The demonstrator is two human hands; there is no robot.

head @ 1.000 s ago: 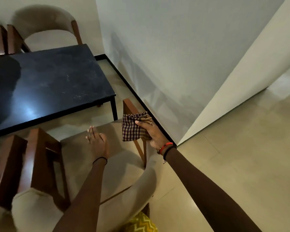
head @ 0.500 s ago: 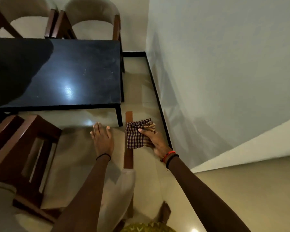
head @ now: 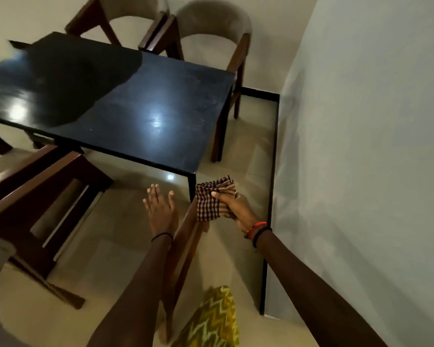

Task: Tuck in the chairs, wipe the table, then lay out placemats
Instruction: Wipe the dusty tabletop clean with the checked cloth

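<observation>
The black glossy table (head: pixel 125 101) fills the upper middle. Just below its near right corner stands a beige-cushioned wooden chair (head: pixel 125 221). My left hand (head: pixel 161 209) lies flat and open on that chair's seat, fingers pointing at the table. My right hand (head: pixel 238 209) grips a folded brown-checked cloth (head: pixel 211 199) and rests on the chair's right wooden arm (head: pixel 183 249), close to the table leg. A second near-side chair (head: pixel 43 204) stands at the left. Two more chairs (head: pixel 211 46) sit at the table's far side.
A grey wall (head: pixel 361 146) with a black skirting (head: pixel 268 201) runs close along the right, leaving a narrow strip of tiled floor beside the table. A yellow zigzag-patterned fabric (head: pixel 216 319) shows at the bottom edge.
The view has swung left and up, bringing the whole table and far chairs into sight. The chair under my hands now sits closer to the table's near corner. Both hands keep their hold.
</observation>
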